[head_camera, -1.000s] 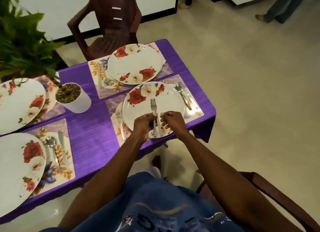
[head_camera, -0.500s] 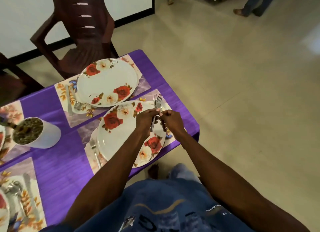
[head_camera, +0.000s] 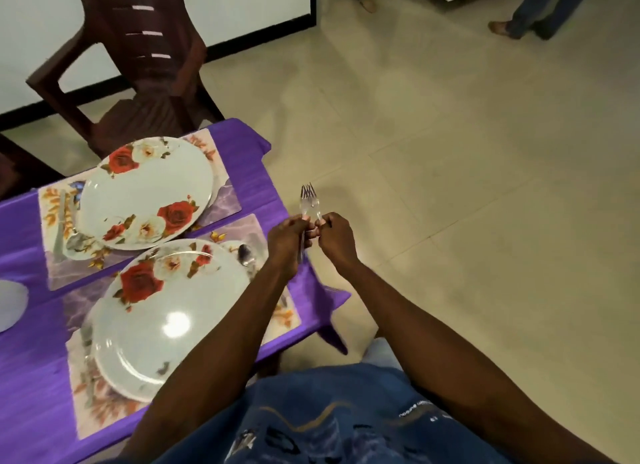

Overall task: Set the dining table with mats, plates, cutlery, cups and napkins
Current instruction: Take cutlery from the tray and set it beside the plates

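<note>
Steel forks [head_camera: 309,200], two or so bunched together with tines pointing away from the person, are held up past the counter's end, over the floor [head_camera: 450,186]. In the head view the left hand [head_camera: 287,240] has its grip curled around the handles, while the right hand [head_camera: 336,236] pinches the same bundle just below the tines; the two hands touch at the fingertips. How many forks are in the bundle cannot be told, as they blur together.

Left of and nearer than the left grip lies the near plate [head_camera: 162,321], white with red roses, resting on a floral mat [head_camera: 86,415]. A spoon [head_camera: 246,254] lies on that mat just beside the plate's rim, close below the left grip. Farther to the left of the grips sits the far plate [head_camera: 145,191] on its own mat [head_camera: 221,200], with cutlery partly hidden under its left rim. Both mats lie on the purple cloth [head_camera: 31,377] covering the counter. Beyond the far plate stands a brown chair [head_camera: 145,82]. Another person's feet [head_camera: 502,29] show at the upper right of the floor.
</note>
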